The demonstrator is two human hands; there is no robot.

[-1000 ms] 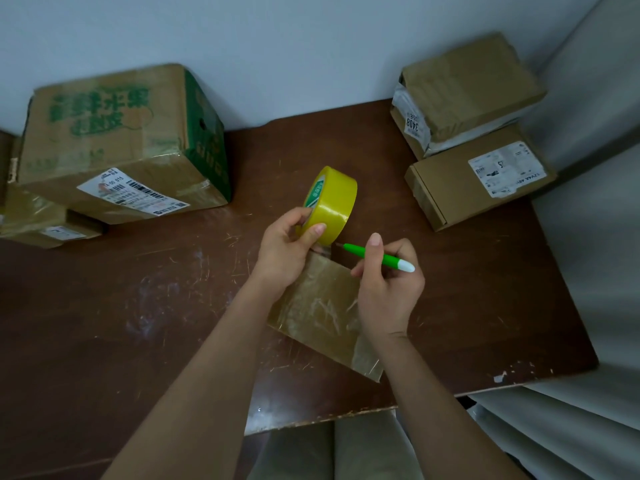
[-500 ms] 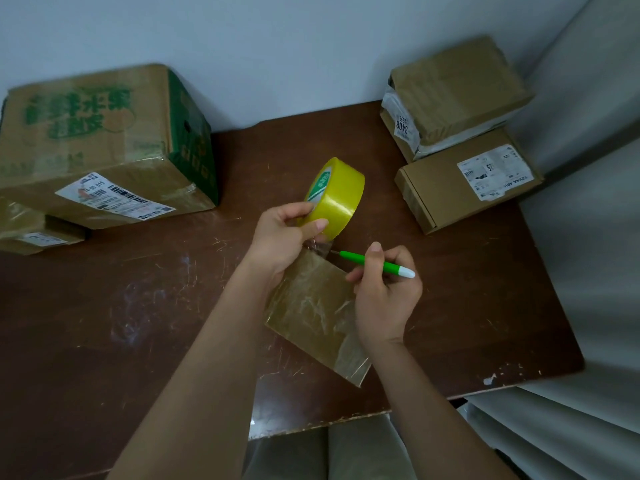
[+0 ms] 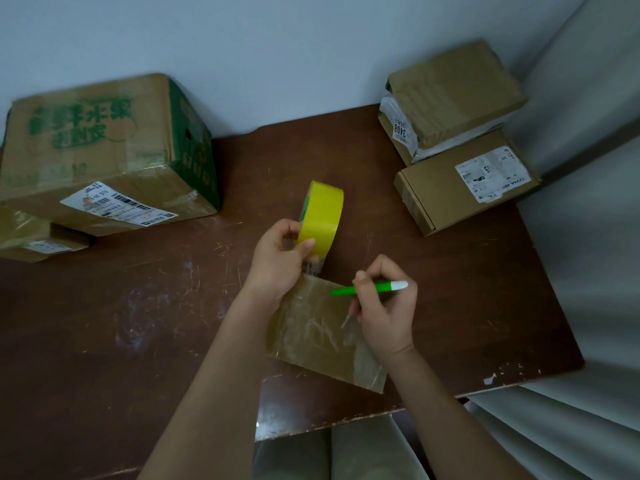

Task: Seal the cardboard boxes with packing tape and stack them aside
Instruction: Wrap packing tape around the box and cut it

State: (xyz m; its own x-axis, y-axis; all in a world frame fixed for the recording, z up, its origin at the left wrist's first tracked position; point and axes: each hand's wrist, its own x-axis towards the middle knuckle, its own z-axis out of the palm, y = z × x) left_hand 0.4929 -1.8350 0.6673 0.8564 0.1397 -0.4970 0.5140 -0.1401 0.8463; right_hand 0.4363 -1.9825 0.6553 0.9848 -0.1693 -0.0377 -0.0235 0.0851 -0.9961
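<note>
A small flat cardboard box (image 3: 311,337), covered in shiny clear tape, lies near the front of the dark brown table (image 3: 138,323). My left hand (image 3: 277,261) grips a yellow tape roll (image 3: 322,216) held on edge just beyond the box's far end. A short strip of tape runs from the roll down to the box. My right hand (image 3: 388,313) holds a green pen-shaped cutter (image 3: 370,288) with a white cap over the box's far right corner, its tip pointing left toward the strip.
A large box with green print (image 3: 100,150) sits at the back left, with a small box (image 3: 38,244) partly under it. Two stacked boxes, an upper one (image 3: 453,95) and a flat lower one (image 3: 460,188), stand at the back right. Pale curtain folds (image 3: 571,410) hang past the table's right edge.
My left hand tilted the tape roll more upright. My right hand drew the green cutter back to the right, away from the strip.
</note>
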